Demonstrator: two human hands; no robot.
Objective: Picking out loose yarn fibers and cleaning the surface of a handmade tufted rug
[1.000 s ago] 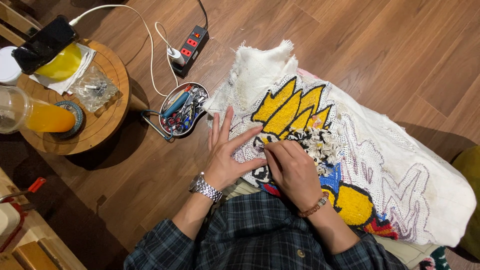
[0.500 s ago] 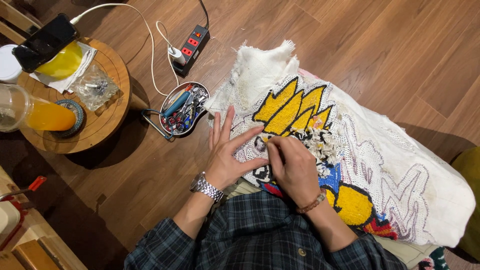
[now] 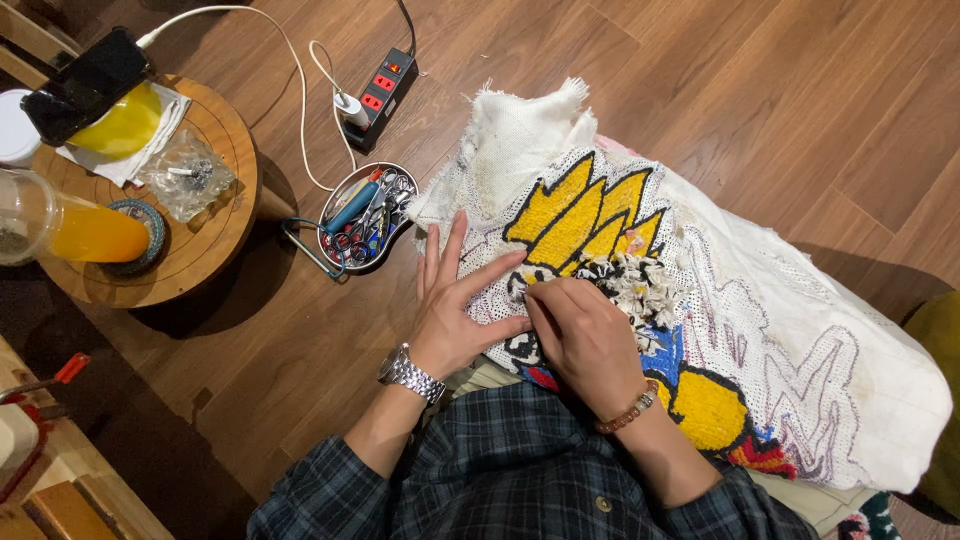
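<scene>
A white mesh rug canvas (image 3: 800,300) with yellow, blue and black tufted patches lies across my lap. My left hand (image 3: 455,315), wearing a metal watch, rests flat on the canvas with fingers spread, holding it down. My right hand (image 3: 585,335), with a bead bracelet, is curled with fingers pinched at the canvas near a cluster of white yarn tufts (image 3: 635,285). What the pinched fingers hold is hidden.
A metal tray of scissors and tools (image 3: 365,215) sits on the wood floor beside the canvas. A black power strip (image 3: 385,85) lies behind it. A round wooden side table (image 3: 205,250) at left carries a phone (image 3: 85,80), a plastic bag and an orange-filled cup (image 3: 70,225).
My right hand has shifted slightly over the tufts; my left hand stays spread on the canvas.
</scene>
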